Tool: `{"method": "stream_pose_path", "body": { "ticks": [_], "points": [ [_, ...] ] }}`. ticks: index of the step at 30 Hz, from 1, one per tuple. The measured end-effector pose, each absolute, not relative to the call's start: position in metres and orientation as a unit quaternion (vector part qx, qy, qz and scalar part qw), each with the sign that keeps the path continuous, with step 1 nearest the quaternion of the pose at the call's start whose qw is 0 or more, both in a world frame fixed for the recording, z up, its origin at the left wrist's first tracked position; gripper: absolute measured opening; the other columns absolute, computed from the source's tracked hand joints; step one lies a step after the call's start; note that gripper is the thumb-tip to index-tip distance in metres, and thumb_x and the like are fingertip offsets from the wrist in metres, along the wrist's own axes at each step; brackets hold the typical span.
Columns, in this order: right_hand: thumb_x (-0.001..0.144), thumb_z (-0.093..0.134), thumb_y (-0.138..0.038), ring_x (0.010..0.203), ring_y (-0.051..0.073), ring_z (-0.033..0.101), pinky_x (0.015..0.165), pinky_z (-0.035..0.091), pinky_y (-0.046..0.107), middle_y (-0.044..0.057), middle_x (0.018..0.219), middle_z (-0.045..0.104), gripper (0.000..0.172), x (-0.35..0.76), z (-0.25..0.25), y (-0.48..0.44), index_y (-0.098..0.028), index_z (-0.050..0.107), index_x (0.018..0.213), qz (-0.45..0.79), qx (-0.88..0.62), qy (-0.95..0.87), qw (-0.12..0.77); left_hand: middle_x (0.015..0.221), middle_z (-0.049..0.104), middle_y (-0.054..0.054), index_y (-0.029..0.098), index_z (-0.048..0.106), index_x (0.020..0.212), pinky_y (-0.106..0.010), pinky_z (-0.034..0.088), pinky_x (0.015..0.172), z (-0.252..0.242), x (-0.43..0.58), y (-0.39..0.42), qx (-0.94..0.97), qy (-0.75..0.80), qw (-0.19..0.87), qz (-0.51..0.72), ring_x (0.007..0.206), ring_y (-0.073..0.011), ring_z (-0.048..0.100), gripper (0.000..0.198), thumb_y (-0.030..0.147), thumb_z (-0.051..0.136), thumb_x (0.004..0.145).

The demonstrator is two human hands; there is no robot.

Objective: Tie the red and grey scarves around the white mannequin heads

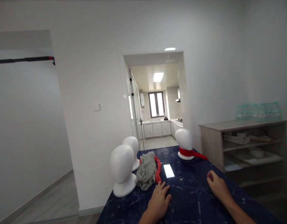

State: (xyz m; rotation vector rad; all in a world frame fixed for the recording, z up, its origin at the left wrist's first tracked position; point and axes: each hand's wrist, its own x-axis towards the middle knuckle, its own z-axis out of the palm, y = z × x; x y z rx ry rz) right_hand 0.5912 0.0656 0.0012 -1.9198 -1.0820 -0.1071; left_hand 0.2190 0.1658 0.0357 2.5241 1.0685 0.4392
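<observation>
My left hand point(158, 199) is open over the near side of the table, its spread fingertips by the end of a red cloth point(158, 169). That cloth lies partly under a crumpled grey scarf point(146, 171). To the right, my right hand point(217, 185) has its fingers curled in, with nothing visible in them. Beyond it, a white foam mannequin head point(184, 139) stands upright with a red scarf point(186, 152) around its neck; one end trails right, apart from my hand. Two more bare foam heads, a nearer one point(121, 163) and one behind it point(131, 144), stand at the left.
The dark blue marbled table point(180, 196) reflects a ceiling light. A wooden shelf unit point(211, 143) stands at the right, with several water bottles point(262, 112) on top and papers inside. Behind the table a doorway opens to a kitchen point(157, 127).
</observation>
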Motion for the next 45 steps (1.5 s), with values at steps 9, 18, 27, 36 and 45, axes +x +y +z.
{"method": "stream_pose_path", "body": {
  "ticks": [9, 18, 27, 36, 45],
  "points": [
    [0.091, 0.044, -0.036, 0.07, 0.021, 0.066, 0.069, 0.04, 0.03, 0.0, 0.073, 0.068, 0.013, 0.5918, 0.0007, 0.0657, -0.027, 0.052, 0.086, -0.039, -0.783, -0.44, 0.439, 0.173, 0.038, -0.003, 0.028, 0.053, 0.157, -0.048, 0.017, 0.136, 0.0333, 0.219, 0.1669, 0.895, 0.376, 0.18, 0.159, 0.164, -0.029, 0.025, 0.06, 0.046, 0.045, 0.101],
    [0.092, 0.044, -0.036, 0.072, 0.021, 0.067, 0.069, 0.039, 0.03, 0.001, 0.075, 0.07, 0.014, 0.5953, -0.0041, 0.0685, -0.027, 0.053, 0.087, -0.049, -0.779, -0.446, 0.438, 0.173, 0.037, -0.004, 0.027, 0.053, 0.157, -0.048, 0.016, 0.136, 0.0345, 0.2195, 0.1658, 0.894, 0.378, 0.184, 0.157, 0.164, -0.0291, 0.025, 0.06, 0.045, 0.045, 0.1],
    [0.09, 0.045, -0.036, 0.071, 0.021, 0.068, 0.067, 0.039, 0.03, 0.0, 0.074, 0.071, 0.014, 0.5959, -0.0055, 0.0692, -0.028, 0.055, 0.086, -0.05, -0.777, -0.441, 0.445, 0.173, 0.038, -0.003, 0.027, 0.054, 0.156, -0.048, 0.016, 0.136, 0.0342, 0.2188, 0.1664, 0.893, 0.378, 0.183, 0.16, 0.164, -0.0289, 0.025, 0.059, 0.045, 0.045, 0.1],
    [0.091, 0.045, -0.033, 0.071, 0.021, 0.067, 0.068, 0.038, 0.03, 0.001, 0.074, 0.07, 0.012, 0.5908, 0.0005, 0.0669, -0.027, 0.053, 0.085, -0.041, -0.78, -0.437, 0.447, 0.173, 0.037, -0.003, 0.027, 0.053, 0.157, -0.048, 0.016, 0.136, 0.0305, 0.2201, 0.1695, 0.896, 0.378, 0.177, 0.155, 0.164, -0.0287, 0.024, 0.06, 0.045, 0.045, 0.101],
    [0.09, 0.046, -0.033, 0.071, 0.021, 0.067, 0.068, 0.037, 0.03, 0.0, 0.073, 0.07, 0.01, 0.5935, -0.0033, 0.0689, -0.027, 0.053, 0.085, -0.047, -0.779, -0.438, 0.446, 0.173, 0.038, -0.002, 0.027, 0.053, 0.157, -0.048, 0.017, 0.136, 0.0298, 0.2207, 0.17, 0.896, 0.378, 0.174, 0.157, 0.164, -0.0286, 0.024, 0.06, 0.047, 0.045, 0.101]
  ]
}}
